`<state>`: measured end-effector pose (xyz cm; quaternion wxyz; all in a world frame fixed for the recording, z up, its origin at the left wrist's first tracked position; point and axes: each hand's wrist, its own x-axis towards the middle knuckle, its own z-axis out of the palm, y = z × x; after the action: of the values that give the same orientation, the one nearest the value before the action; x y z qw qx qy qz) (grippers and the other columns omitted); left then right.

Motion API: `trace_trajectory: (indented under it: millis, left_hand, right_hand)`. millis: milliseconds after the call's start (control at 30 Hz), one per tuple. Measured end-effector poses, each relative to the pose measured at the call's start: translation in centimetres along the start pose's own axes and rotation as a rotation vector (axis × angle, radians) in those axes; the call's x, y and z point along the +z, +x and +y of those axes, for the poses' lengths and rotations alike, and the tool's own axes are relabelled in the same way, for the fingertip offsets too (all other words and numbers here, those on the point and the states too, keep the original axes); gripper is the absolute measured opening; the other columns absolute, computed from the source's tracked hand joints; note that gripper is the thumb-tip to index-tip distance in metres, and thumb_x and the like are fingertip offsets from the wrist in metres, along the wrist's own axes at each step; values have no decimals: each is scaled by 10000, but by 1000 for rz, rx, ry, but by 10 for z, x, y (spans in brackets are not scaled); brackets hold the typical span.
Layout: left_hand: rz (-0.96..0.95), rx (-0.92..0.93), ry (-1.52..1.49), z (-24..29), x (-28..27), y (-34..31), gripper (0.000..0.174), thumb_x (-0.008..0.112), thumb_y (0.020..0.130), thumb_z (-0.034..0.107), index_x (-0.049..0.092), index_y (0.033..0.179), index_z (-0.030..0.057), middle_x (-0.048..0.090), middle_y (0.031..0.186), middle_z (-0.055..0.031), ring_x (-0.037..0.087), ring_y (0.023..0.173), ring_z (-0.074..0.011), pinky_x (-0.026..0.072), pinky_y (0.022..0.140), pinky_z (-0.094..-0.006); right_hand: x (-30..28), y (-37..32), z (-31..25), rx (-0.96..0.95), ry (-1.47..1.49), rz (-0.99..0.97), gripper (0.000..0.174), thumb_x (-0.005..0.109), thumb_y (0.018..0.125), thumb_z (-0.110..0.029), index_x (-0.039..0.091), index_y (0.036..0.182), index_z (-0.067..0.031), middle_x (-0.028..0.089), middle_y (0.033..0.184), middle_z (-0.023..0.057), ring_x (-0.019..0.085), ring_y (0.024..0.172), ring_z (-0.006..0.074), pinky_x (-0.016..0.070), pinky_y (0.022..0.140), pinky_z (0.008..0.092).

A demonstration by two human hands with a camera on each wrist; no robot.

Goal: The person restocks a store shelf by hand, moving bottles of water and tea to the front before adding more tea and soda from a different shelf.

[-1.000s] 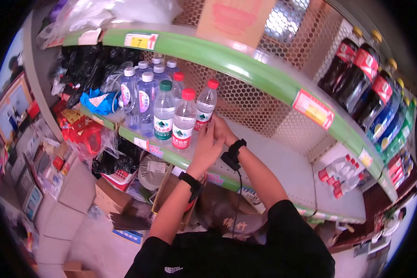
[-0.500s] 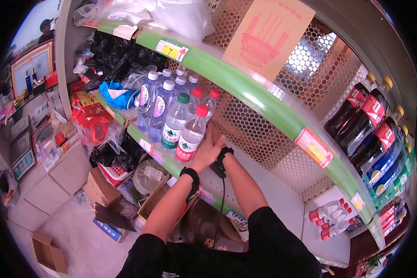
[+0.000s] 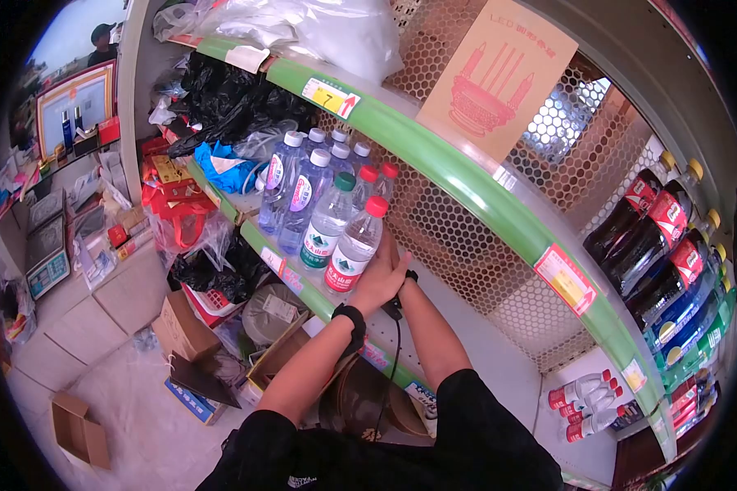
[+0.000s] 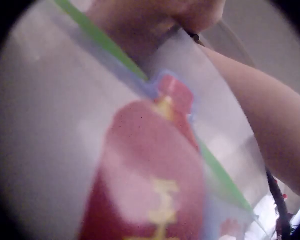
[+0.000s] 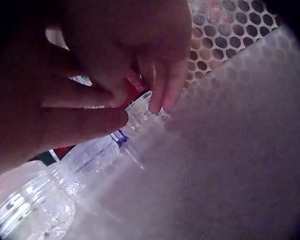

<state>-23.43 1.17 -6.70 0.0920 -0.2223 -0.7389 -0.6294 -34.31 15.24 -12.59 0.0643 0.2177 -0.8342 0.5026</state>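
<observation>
In the head view a red-capped water bottle stands upright behind a similar front bottle and beside a green-capped one. My left hand reaches past the front bottle, its fingers partly hidden behind that bottle. Largely covered by the left hand, my right hand is deeper on the shelf. From the right wrist, straight fingers come in at the left, while bent fingers from above straddle the clear base and red label of a bottle. The left wrist view shows the shelf edge and an arm, blurred.
Several purple-labelled bottles stand to the left. A green shelf edge crosses above the hands, with a perforated back panel behind. More red-labelled bottles lie at the right, below dark soda bottles. Cartons lie below.
The red-capped bottle, earlier held by both hands to the right of the group, now stands closer behind the front bottles. The head view has shifted, and both hands sit lower behind the front bottle.
</observation>
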Motion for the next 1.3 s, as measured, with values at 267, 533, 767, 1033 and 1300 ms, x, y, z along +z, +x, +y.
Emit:
trace_trajectory:
  millis: [267,533,767,1033,1300]
  left_hand:
    - [-40,60,12,12,-4,-42,720,588,1012,455,372,1562,44,267,1594,-386,296,1466,-556,327,1196,-514]
    - [-321,344,184,42,-10,-131,517,682,952,348,589,1378,70,504,1442,-305,422,1388,-535,378,1157,-557]
    - [-558,436,118,58,21,-162,425,707,929,309,658,1289,89,521,1444,-258,420,1393,-528,389,1152,-558]
    - [-688,389,-136,99,79,-186,361,749,894,232,693,1215,74,560,1388,-254,468,1355,-507,423,1107,-547]
    - [-960,225,-318,155,157,-215,388,742,915,209,682,1266,56,593,1416,-193,549,1348,-346,431,1113,-435]
  right_hand:
    - [-40,4,31,158,73,-116,531,693,954,-207,526,1430,-42,619,1383,124,606,1190,236,525,963,390]
    - [-80,-132,-170,373,-87,-192,491,694,999,-181,546,1444,-34,634,1346,69,616,1195,150,515,995,312]
    - [-43,-315,-267,505,110,210,419,648,1024,-117,563,1427,-42,663,1319,98,621,1188,157,504,1009,312]
    - [-29,-456,-298,681,229,771,387,638,1020,-94,579,1397,-27,695,1254,98,651,1132,152,514,1005,305]
    - [-100,-551,-280,629,-76,1078,312,674,989,-84,648,1286,9,729,1145,101,683,1061,165,541,934,301]
